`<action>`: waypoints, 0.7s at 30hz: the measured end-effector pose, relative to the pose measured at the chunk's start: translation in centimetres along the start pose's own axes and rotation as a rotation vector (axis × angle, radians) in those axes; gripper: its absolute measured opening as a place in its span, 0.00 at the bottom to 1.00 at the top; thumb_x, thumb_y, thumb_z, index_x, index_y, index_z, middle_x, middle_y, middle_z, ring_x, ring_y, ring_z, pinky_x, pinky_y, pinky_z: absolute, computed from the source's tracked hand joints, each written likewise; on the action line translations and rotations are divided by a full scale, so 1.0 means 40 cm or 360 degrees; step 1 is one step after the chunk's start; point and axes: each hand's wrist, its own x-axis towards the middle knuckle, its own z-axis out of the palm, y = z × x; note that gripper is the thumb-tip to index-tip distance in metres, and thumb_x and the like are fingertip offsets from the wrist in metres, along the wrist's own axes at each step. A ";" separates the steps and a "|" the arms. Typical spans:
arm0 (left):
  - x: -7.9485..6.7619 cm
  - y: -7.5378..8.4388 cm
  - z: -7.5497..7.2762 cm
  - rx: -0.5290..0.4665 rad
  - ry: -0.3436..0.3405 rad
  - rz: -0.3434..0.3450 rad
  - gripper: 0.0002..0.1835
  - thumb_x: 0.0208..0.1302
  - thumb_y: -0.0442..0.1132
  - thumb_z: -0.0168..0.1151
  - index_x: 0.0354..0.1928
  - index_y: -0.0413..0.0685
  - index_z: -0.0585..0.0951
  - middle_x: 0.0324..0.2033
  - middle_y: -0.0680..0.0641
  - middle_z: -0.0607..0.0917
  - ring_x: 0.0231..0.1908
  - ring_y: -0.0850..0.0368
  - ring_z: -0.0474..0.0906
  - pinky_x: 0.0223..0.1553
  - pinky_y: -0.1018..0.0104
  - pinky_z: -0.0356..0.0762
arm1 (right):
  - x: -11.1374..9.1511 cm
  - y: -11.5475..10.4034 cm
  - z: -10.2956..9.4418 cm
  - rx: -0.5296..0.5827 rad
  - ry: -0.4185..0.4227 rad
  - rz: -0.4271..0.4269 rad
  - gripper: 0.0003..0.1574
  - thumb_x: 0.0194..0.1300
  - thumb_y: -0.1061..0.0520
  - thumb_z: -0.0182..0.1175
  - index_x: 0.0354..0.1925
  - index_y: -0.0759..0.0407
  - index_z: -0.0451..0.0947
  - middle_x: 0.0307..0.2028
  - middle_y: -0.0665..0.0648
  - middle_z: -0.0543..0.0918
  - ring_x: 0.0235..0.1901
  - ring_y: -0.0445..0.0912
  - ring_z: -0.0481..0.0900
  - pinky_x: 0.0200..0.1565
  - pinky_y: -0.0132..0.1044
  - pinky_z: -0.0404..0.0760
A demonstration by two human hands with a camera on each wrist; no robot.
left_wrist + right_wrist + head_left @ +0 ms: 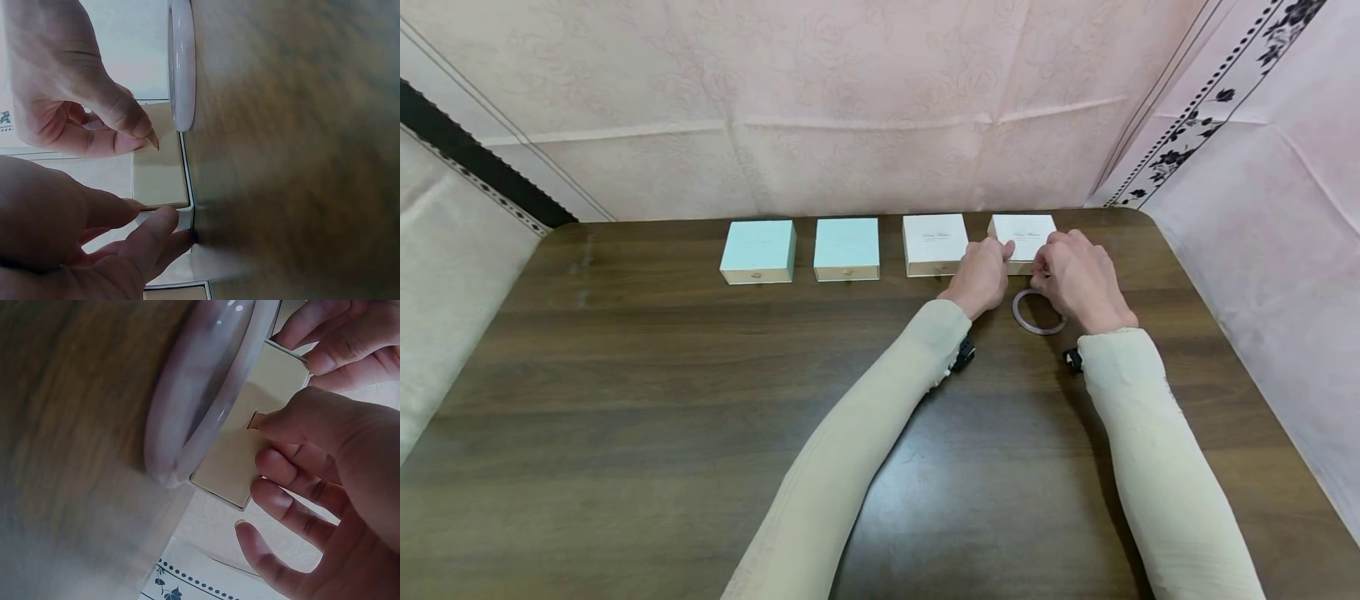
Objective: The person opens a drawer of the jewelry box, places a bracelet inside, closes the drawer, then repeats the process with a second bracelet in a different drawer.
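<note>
At the right end of a row of boxes stands a small white drawer box (1021,227) with print on its lid. My left hand (981,279) holds this box at its left side, fingertips at the front corner in the left wrist view. My right hand (1082,279) pinches the small tan pull tab (255,420) on the cream drawer front (234,447), thumb against fingers. Right in front of the box lies a pale lilac bangle (1037,332), glossy in the right wrist view and partly under the right hand in the head view.
Left of my hands stand another white box (936,236) and two mint boxes, one nearer (847,242) and one farther left (760,243). All sit along the back edge of the wooden table (700,400). Pale patterned cloth (850,100) hangs behind and at both sides.
</note>
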 end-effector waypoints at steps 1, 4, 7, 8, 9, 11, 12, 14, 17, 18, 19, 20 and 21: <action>0.000 0.001 0.000 0.0002 -0.0004 -0.0004 0.20 0.82 0.43 0.43 0.61 0.61 0.85 0.51 0.45 0.88 0.51 0.53 0.85 0.49 0.63 0.83 | 0.000 0.000 -0.001 0.0001 -0.0001 -0.0001 0.04 0.54 0.66 0.62 0.27 0.63 0.85 0.33 0.61 0.82 0.42 0.61 0.77 0.40 0.62 0.76; 0.002 0.004 0.000 0.0018 -0.0014 -0.0006 0.20 0.82 0.43 0.43 0.55 0.57 0.87 0.47 0.44 0.88 0.50 0.53 0.85 0.48 0.63 0.83 | 0.000 0.000 -0.001 0.0010 0.0001 -0.0002 0.04 0.54 0.66 0.63 0.27 0.63 0.85 0.33 0.62 0.82 0.42 0.61 0.77 0.40 0.62 0.76; 0.004 0.008 0.000 0.0027 -0.0020 -0.0014 0.21 0.83 0.44 0.41 0.49 0.55 0.87 0.44 0.45 0.87 0.49 0.54 0.85 0.48 0.62 0.83 | 0.000 0.001 -0.003 0.0022 0.0001 -0.0001 0.03 0.53 0.65 0.64 0.26 0.62 0.85 0.33 0.61 0.83 0.42 0.61 0.78 0.41 0.62 0.76; 0.004 0.009 0.000 0.0031 -0.0019 -0.0018 0.21 0.83 0.44 0.41 0.48 0.55 0.87 0.44 0.45 0.87 0.49 0.54 0.85 0.48 0.62 0.83 | 0.000 0.001 -0.004 0.0025 0.0000 0.0001 0.03 0.54 0.65 0.65 0.26 0.62 0.85 0.33 0.61 0.83 0.42 0.61 0.78 0.41 0.62 0.76; 0.004 0.009 0.001 0.0031 -0.0019 -0.0020 0.21 0.83 0.44 0.41 0.48 0.54 0.87 0.44 0.45 0.87 0.49 0.54 0.86 0.48 0.62 0.83 | 0.000 0.002 -0.004 0.0026 -0.0003 0.0001 0.03 0.53 0.65 0.65 0.26 0.62 0.85 0.33 0.61 0.83 0.42 0.61 0.78 0.41 0.62 0.76; 0.004 0.009 0.002 0.0031 -0.0020 -0.0025 0.20 0.83 0.43 0.42 0.52 0.56 0.87 0.46 0.45 0.87 0.49 0.54 0.85 0.48 0.62 0.83 | 0.001 0.003 -0.005 0.0027 -0.0011 0.0006 0.02 0.54 0.65 0.66 0.26 0.62 0.85 0.33 0.61 0.83 0.42 0.60 0.78 0.41 0.62 0.76; 0.004 0.010 0.002 0.0031 -0.0017 -0.0022 0.20 0.83 0.43 0.42 0.52 0.56 0.86 0.47 0.45 0.88 0.49 0.53 0.86 0.47 0.62 0.83 | 0.001 0.003 -0.005 0.0027 -0.0014 0.0008 0.02 0.53 0.65 0.66 0.26 0.62 0.85 0.32 0.61 0.82 0.42 0.60 0.78 0.41 0.62 0.76; 0.003 0.010 0.003 0.0039 -0.0018 -0.0012 0.19 0.82 0.42 0.43 0.53 0.56 0.86 0.46 0.44 0.88 0.49 0.54 0.86 0.47 0.63 0.83 | 0.002 0.004 -0.005 0.0027 -0.0019 0.0011 0.02 0.53 0.64 0.66 0.25 0.62 0.85 0.32 0.61 0.82 0.42 0.60 0.78 0.41 0.62 0.75; 0.002 0.012 0.005 0.0045 -0.0005 -0.0015 0.19 0.82 0.42 0.42 0.46 0.53 0.86 0.43 0.45 0.88 0.48 0.54 0.86 0.46 0.63 0.83 | 0.002 0.003 -0.006 0.0037 -0.0036 0.0018 0.02 0.54 0.64 0.66 0.26 0.62 0.85 0.33 0.61 0.82 0.42 0.60 0.78 0.41 0.61 0.75; 0.002 0.013 0.006 0.0041 0.0001 -0.0021 0.20 0.83 0.42 0.42 0.43 0.51 0.86 0.42 0.45 0.88 0.48 0.54 0.86 0.46 0.63 0.83 | 0.001 0.002 -0.006 0.0043 -0.0042 0.0021 0.03 0.54 0.64 0.66 0.26 0.62 0.85 0.33 0.61 0.82 0.43 0.60 0.78 0.42 0.61 0.76; 0.002 0.013 0.007 0.0040 0.0004 -0.0026 0.20 0.83 0.42 0.42 0.40 0.50 0.85 0.40 0.46 0.88 0.47 0.54 0.86 0.46 0.63 0.83 | 0.001 0.001 -0.006 0.0050 -0.0051 0.0024 0.03 0.54 0.64 0.65 0.27 0.63 0.85 0.33 0.61 0.83 0.43 0.60 0.78 0.42 0.61 0.76; 0.002 0.014 0.007 0.0026 0.0008 -0.0036 0.22 0.83 0.43 0.41 0.37 0.49 0.84 0.38 0.46 0.87 0.46 0.54 0.86 0.45 0.62 0.82 | 0.001 0.000 -0.006 0.0059 -0.0059 0.0029 0.03 0.54 0.64 0.65 0.27 0.63 0.85 0.34 0.61 0.83 0.44 0.60 0.77 0.43 0.61 0.76; 0.001 0.015 0.008 0.0019 0.0012 -0.0043 0.22 0.83 0.43 0.42 0.35 0.49 0.84 0.36 0.46 0.87 0.45 0.55 0.86 0.44 0.62 0.82 | 0.000 0.000 -0.006 0.0067 -0.0066 0.0033 0.03 0.55 0.64 0.65 0.27 0.63 0.85 0.34 0.62 0.83 0.44 0.59 0.77 0.43 0.60 0.77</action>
